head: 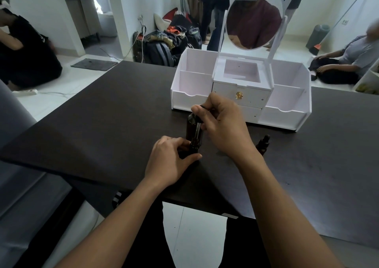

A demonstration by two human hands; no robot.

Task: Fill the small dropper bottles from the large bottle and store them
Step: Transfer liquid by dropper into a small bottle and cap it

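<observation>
Before the organiser (242, 95), on the bench (102, 124): filling under way, no bottle stored yet.
Left hand (172, 159) has its fingers curled round a dark small bottle (193, 147); just behind it, toward the organiser, the large bottle (189, 128) stands upright. Right hand (223, 124) pinches a dropper (198, 129), its glass tube pointing down at the small bottle's mouth. Right of that stands a capped spare bottle (263, 144), also short of the organiser; whether it is filled I cannot tell.
</observation>
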